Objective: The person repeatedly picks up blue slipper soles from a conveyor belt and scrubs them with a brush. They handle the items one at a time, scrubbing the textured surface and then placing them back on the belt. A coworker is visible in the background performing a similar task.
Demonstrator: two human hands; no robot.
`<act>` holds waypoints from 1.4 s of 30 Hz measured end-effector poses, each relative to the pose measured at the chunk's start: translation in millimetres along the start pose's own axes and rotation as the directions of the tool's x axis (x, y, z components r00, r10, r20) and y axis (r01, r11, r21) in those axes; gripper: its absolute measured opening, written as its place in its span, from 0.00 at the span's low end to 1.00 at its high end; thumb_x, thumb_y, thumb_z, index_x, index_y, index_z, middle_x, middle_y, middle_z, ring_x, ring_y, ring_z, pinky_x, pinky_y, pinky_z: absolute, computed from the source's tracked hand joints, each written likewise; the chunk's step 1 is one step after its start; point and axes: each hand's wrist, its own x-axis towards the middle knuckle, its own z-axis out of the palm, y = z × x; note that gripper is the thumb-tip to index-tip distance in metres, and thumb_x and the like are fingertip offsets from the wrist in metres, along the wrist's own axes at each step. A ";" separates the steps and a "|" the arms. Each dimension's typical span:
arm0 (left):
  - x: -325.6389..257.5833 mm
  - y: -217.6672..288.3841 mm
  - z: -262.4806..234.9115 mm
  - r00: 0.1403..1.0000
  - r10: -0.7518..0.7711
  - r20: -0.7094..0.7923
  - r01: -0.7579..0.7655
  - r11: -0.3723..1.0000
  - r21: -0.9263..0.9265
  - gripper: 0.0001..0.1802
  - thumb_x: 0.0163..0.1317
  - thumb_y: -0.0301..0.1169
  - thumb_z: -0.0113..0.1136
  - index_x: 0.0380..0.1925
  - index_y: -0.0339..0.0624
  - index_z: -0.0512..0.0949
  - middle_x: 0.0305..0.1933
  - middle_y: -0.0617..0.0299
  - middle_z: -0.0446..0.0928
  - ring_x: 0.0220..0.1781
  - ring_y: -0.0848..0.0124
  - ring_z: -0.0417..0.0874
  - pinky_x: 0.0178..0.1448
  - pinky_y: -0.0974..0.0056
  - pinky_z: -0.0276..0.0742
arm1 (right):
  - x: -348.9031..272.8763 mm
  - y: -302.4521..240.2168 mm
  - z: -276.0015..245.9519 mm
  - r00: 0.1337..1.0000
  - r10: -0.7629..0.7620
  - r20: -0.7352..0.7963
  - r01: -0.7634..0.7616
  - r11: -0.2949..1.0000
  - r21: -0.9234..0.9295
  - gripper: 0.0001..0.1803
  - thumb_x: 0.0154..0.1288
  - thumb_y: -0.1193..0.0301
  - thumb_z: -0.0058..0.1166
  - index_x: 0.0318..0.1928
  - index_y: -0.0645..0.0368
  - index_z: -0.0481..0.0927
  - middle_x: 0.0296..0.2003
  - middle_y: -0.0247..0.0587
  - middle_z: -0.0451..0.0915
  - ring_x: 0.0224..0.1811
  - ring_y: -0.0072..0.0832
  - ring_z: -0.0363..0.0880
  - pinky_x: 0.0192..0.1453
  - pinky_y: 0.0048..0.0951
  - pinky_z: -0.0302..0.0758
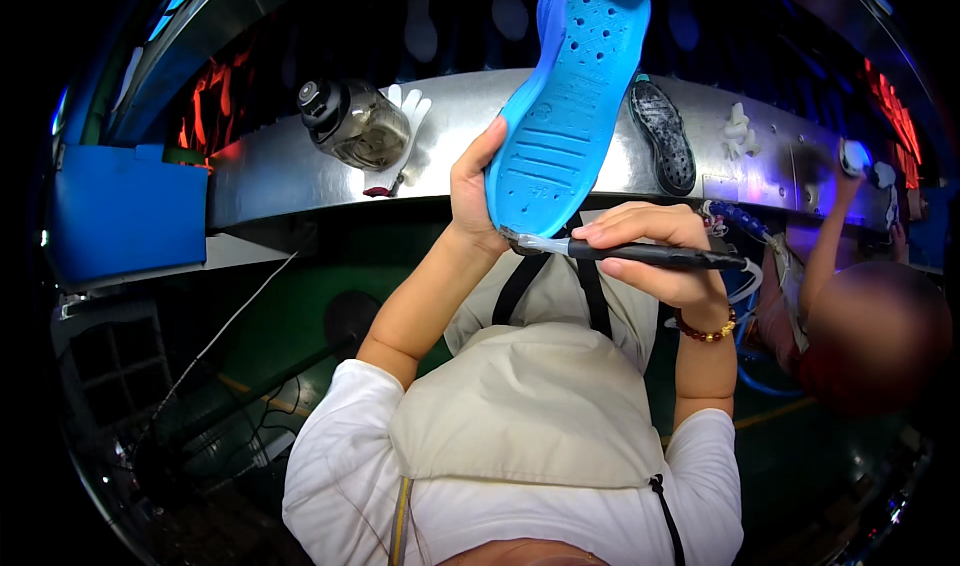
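A bright blue shoe sole [555,131] is held up in front of me, its holed, ribbed inner face toward me. My left hand [478,191] grips it along the left edge near its lower end, with most of the fingers hidden behind it. My right hand [655,246] is closed around the black handle of a brush [600,251], which has a pale collar and a cable or tube at its rear end. The dark brush tip meets or nearly meets the sole's lower rim, close to my left hand.
A metal bench [270,171] curves across ahead, bearing a dark bottle [362,126], a white glove [408,116], a black speckled sole [662,136] and small white pieces [739,133]. Behind it, soles lie on a dark conveyor. Another person [835,316] works at the right. A blue bin [130,206] stands left.
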 end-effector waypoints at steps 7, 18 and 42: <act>5.4 10.3 -5.8 0.964 -0.250 0.088 0.262 0.945 -0.197 0.32 0.60 0.49 0.35 0.57 0.34 0.59 0.54 0.41 0.66 0.50 0.47 0.72 0.54 0.43 0.67 | 3.7 -8.3 7.7 0.980 -0.017 0.200 0.014 1.000 0.012 0.10 0.43 0.80 0.60 0.31 0.66 0.78 0.34 0.49 0.79 0.39 0.37 0.78 0.48 0.31 0.72; -8.0 29.7 7.1 0.729 -0.616 -0.298 0.679 0.597 0.427 0.30 0.56 0.46 0.51 0.50 0.30 0.66 0.46 0.44 0.71 0.44 0.61 0.76 0.45 0.64 0.75 | 2.8 -22.5 -27.1 0.889 0.149 0.434 -0.094 0.985 -0.145 0.11 0.49 0.78 0.58 0.36 0.64 0.78 0.35 0.47 0.79 0.41 0.36 0.79 0.45 0.28 0.75; -24.9 54.3 9.4 0.797 -0.495 -0.347 0.574 0.442 0.689 0.36 0.53 0.52 0.50 0.52 0.31 0.64 0.48 0.41 0.69 0.44 0.59 0.76 0.42 0.58 0.76 | -22.4 13.1 -59.6 0.912 0.340 0.231 -0.305 0.937 -0.172 0.11 0.50 0.78 0.57 0.38 0.64 0.78 0.38 0.43 0.79 0.39 0.26 0.78 0.44 0.22 0.74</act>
